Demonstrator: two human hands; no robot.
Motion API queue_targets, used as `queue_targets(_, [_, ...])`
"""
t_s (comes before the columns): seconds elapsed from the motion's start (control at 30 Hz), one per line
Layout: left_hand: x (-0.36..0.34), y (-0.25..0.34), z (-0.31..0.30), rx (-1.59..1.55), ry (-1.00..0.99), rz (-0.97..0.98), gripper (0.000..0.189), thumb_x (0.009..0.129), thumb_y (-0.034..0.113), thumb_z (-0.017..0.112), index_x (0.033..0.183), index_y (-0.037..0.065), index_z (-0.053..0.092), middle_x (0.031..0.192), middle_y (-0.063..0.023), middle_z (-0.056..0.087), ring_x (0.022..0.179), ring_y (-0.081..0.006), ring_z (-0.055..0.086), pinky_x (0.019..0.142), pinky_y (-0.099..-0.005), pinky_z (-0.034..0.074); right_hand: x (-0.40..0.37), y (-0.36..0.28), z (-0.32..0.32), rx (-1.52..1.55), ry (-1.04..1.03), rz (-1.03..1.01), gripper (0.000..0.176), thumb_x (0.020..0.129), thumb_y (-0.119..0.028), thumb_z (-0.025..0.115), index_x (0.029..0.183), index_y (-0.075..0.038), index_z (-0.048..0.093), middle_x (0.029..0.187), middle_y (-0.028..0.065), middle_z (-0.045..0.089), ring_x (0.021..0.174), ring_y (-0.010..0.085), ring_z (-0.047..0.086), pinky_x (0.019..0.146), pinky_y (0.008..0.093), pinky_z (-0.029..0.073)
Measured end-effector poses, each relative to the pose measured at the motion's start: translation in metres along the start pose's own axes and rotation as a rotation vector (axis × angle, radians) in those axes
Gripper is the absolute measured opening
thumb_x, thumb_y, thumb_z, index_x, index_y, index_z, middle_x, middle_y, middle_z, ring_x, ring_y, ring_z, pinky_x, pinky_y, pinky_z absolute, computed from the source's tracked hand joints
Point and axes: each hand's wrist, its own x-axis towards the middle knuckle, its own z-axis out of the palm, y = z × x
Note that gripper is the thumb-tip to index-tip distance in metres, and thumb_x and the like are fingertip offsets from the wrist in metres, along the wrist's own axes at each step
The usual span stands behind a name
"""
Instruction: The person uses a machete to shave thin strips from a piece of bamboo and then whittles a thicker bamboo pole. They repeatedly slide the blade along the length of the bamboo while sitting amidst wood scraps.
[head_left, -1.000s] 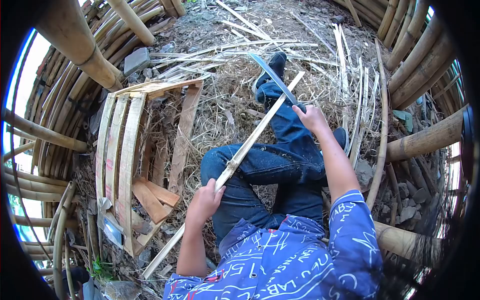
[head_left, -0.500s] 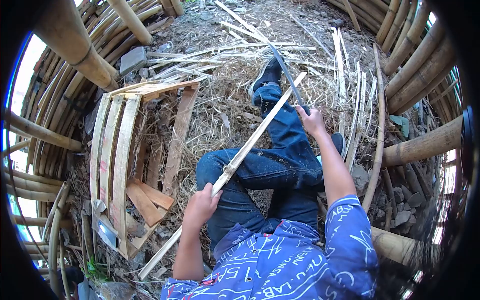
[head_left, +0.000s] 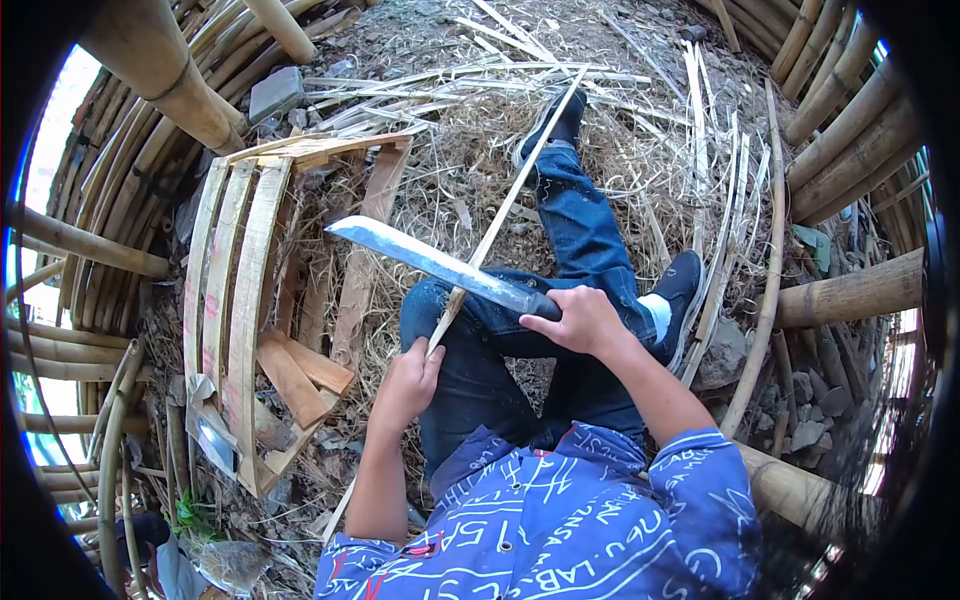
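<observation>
While R hand [head_left: 580,320] is shut tight round the machete [head_left: 430,262] handle at frame centre, the blade points to upper left & crosses the strip [head_left: 505,205]; touching or just above it, can't tell. L hand [head_left: 408,385] is clamped on the strip just below that crossing. The strip runs from lower left, past the knee [head_left: 450,310], up to top centre by the far shoe [head_left: 560,125].

Judgement: the edge sits near the L hand's fingers & the thigh, so the stroke should go away from the body, w/ L hand kept behind the edge. Strip wants bracing on the knee, blade angle shallow so it shaves & doesn't dig. Short strokes, firm grip.

Around: pallet [head_left: 245,300] at left, near the blade tip, could catch a wide swing. Loose slats [head_left: 700,130] upper right, straw underfoot. Poles [head_left: 850,290] at right edge & upper left hem the space in. Near shoe [head_left: 685,285] is right of R hand, apart from the blade.
</observation>
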Motion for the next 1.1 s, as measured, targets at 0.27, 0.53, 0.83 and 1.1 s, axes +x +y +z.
queue_targets(0.27, [-0.012, -0.006, -0.002, -0.016, 0.025, 0.021, 0.031, 0.101, 0.026, 0.052, 0.090, -0.003, 0.050, 0.072, -0.0316, 0.058, 0.075, -0.0524, 0.057, 0.061, -0.0530, 0.044, 0.018, 0.013, -0.019, -0.226, 0.019, -0.024, 0.068, 0.082, -0.071, 0.058, 0.075, -0.004, 0.068, 0.072, 0.0213, 0.068, 0.074, 0.0398, 0.068, 0.070, 0.0487, 0.054])
queue_targets(0.53, [-0.014, -0.011, 0.001, 0.008, 0.016, 0.041, 0.030, 0.100, 0.024, 0.054, 0.089, -0.002, 0.047, 0.072, -0.0302, 0.058, 0.074, -0.0518, 0.057, 0.062, -0.0519, 0.044, 0.045, 0.078, -0.071, -0.279, 0.078, 0.232, 0.064, 0.086, -0.065, 0.059, 0.077, -0.003, 0.069, 0.076, 0.0198, 0.069, 0.077, 0.0373, 0.069, 0.072, 0.0466, 0.054])
queue_targets(0.83, [-0.016, -0.011, 0.010, 0.049, 0.063, 0.031, 0.027, 0.100, 0.023, 0.052, 0.091, -0.001, 0.046, 0.070, -0.0307, 0.058, 0.072, -0.0524, 0.057, 0.060, -0.0553, 0.043, 0.072, 0.079, -0.062, -0.340, 0.169, 0.093, 0.068, 0.085, -0.068, 0.059, 0.076, 0.000, 0.066, 0.075, 0.0220, 0.068, 0.077, 0.0387, 0.069, 0.074, 0.0478, 0.055])
queue_targets(1.1, [-0.015, -0.019, 0.020, 0.059, 0.124, 0.097, 0.025, 0.099, 0.022, 0.053, 0.090, 0.000, 0.046, 0.068, -0.0302, 0.058, 0.069, -0.0519, 0.058, 0.058, -0.0566, 0.044, 0.036, 0.029, -0.048, -0.334, 0.057, -0.117, 0.067, 0.083, -0.067, 0.061, 0.074, -0.001, 0.064, 0.067, 0.0222, 0.065, 0.066, 0.0390, 0.068, 0.065, 0.0468, 0.054])
